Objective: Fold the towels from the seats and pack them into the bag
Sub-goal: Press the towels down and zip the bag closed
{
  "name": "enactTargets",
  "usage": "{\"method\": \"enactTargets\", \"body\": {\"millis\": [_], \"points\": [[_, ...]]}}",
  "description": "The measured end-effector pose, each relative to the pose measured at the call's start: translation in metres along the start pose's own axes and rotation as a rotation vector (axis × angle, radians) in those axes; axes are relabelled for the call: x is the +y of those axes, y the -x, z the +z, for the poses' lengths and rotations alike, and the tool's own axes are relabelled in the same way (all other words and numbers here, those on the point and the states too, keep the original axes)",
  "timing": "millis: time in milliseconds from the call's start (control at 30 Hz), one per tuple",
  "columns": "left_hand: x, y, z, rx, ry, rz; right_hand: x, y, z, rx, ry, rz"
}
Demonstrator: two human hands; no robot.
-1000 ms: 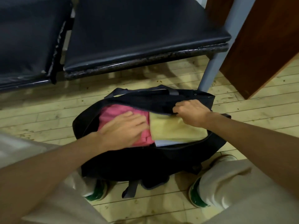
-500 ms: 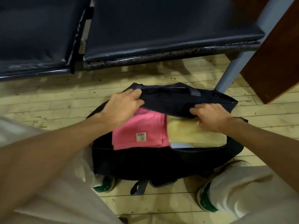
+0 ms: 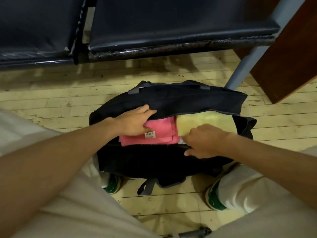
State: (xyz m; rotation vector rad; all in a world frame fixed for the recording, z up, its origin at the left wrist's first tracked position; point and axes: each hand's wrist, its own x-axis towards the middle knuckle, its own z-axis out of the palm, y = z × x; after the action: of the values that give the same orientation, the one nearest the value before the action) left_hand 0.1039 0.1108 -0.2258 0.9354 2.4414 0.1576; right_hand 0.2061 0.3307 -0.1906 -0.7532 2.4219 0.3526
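A black bag lies open on the wooden floor between my feet. Two folded towels sit side by side in it, a pink towel with a barcode label on the left and a yellow towel on the right. My left hand grips the edge of the bag's far flap, fingers on top and thumb against the pink towel. With curled fingers, my right hand holds the near rim of the opening, just in front of the yellow towel. A strip of white cloth shows under the yellow towel.
Two dark padded seats stand beyond the bag, with nothing on them. A grey metal leg slants down at the right, next to a brown wooden panel. My green-and-white shoes flank the bag's near side.
My right hand has left the far flap and come down to the near rim of the opening. The left hand stays on the far flap, which now covers more of the towels.
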Motion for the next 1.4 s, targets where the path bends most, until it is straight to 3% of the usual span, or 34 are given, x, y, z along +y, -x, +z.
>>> {"method": "enactTargets", "body": {"millis": [133, 267, 433, 567, 733, 933, 1033, 1167, 1267, 1400], "points": [[-0.012, 0.003, -0.008, -0.158, 0.004, 0.033, -0.008, -0.008, 0.025, -0.11, -0.263, 0.035], [-0.017, 0.007, -0.007, -0.153, -0.089, 0.072, -0.015, -0.014, 0.022, -0.101, -0.492, 0.027], [-0.019, 0.005, 0.005, -0.062, -0.121, 0.082, -0.019, -0.001, -0.014, -0.161, -0.451, -0.198], [-0.019, 0.008, 0.005, 0.003, -0.214, 0.086, -0.012, 0.023, -0.046, -0.166, -0.409, -0.241], [-0.019, 0.008, -0.008, -0.059, -0.014, 0.011, 0.009, 0.027, -0.073, -0.104, -0.495, -0.245], [-0.033, 0.004, -0.032, -0.283, 0.375, -0.116, 0.052, -0.014, -0.072, 0.043, -0.617, -0.082], [-0.026, 0.008, -0.043, -0.259, 0.445, -0.182, 0.062, -0.038, -0.053, 0.168, -0.614, 0.05], [-0.023, 0.021, -0.05, -0.239, 0.497, -0.331, 0.056, -0.068, -0.018, 0.332, -0.518, 0.202], [-0.033, 0.033, -0.055, -0.207, 0.54, -0.285, 0.052, -0.075, -0.003, 0.411, -0.451, 0.233], [-0.044, 0.046, -0.067, -0.275, 0.252, -0.196, 0.051, -0.078, 0.001, 0.445, -0.49, 0.217]]}}
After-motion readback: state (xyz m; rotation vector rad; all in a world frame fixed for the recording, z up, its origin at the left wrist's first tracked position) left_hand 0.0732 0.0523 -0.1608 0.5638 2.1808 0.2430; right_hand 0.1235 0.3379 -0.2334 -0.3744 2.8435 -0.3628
